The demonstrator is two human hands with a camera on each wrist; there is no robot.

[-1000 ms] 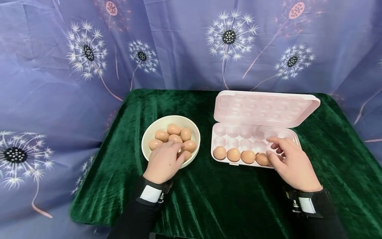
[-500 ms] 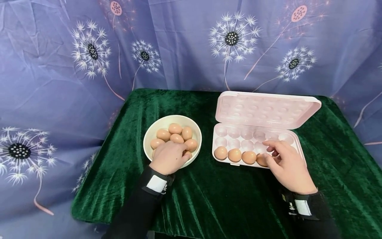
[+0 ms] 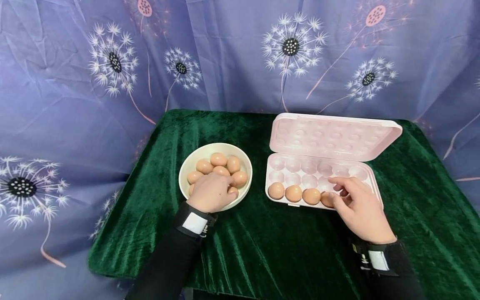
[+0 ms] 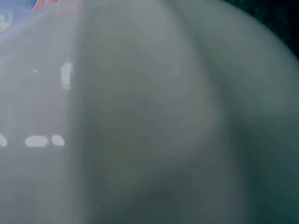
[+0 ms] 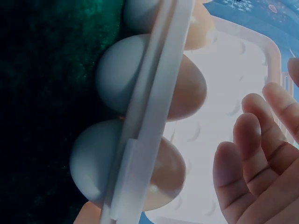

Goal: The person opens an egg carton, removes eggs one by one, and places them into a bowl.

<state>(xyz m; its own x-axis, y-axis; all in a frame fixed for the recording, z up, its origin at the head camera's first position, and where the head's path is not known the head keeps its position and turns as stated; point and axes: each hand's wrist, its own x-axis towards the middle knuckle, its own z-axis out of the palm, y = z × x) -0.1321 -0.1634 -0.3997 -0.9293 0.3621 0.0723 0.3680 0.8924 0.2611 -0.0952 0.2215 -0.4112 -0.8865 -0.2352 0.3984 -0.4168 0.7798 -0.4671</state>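
Note:
My left hand (image 3: 211, 192) reaches into a cream bowl (image 3: 182, 183) of brown eggs (image 3: 218, 160). Its fingertips are hidden among the eggs, so I cannot see whether they grip one. The left wrist view holds mostly the blurred bowl wall (image 4: 140, 93). My right hand (image 3: 365, 210) hovers over the right end of a pink egg box (image 3: 318, 158), fingers loosely bent and apart from the eggs in the right wrist view. Its thumb is at the last egg (image 3: 327, 199) of the near row. More eggs (image 3: 293, 193) sit to the left in that row.
The box's lid (image 3: 333, 135) stands raised at the back. Behind the near row lie hollow cups (image 3: 309, 166) without eggs. Dark green velvet (image 3: 243, 246) covers the table. A purple dandelion-print curtain (image 3: 232, 54) hangs close behind and at the left.
My left hand has sunk deeper over the eggs, its fingers now more hidden. The right hand has shifted slightly left, covering more of the last egg in the row.

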